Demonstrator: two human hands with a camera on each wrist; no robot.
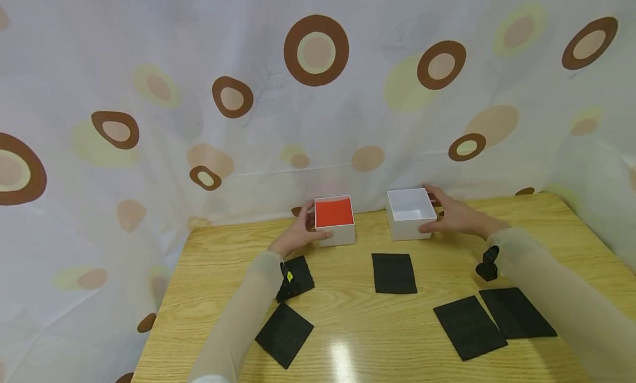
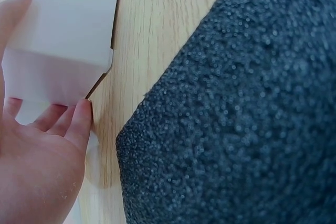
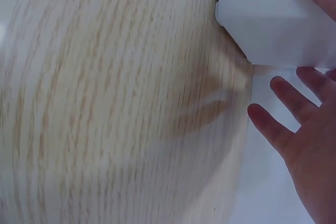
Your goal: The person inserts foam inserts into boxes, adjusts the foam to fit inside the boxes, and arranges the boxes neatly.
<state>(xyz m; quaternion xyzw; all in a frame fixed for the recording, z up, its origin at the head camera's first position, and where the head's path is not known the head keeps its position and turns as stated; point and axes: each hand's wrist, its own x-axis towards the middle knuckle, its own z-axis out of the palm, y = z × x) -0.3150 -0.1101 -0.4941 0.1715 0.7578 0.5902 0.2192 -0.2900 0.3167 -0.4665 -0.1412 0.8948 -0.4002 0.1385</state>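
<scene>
Two small white boxes stand apart near the back of the table. The left box [image 1: 338, 237] has a flat red surface [image 1: 334, 212] inside; the right box [image 1: 409, 230] has its white inner walls and floor showing. My left hand [image 1: 298, 234] holds the left box from its left side, thumb on the front and fingertips behind, as the left wrist view shows at the box's lower corner. Around the right side of the other box my right hand [image 1: 459, 216] spans with the thumb in front and fingers at the back. Some of its fingers [image 3: 270, 121] spread away from the box.
Several black squares lie on the wooden table [image 1: 348, 328]: one in the middle [image 1: 394, 272], two under and beside the left forearm, including this one [image 1: 284, 335], and two at right, including this one [image 1: 469, 326]. A patterned cloth [image 1: 318, 123] hangs right behind the boxes.
</scene>
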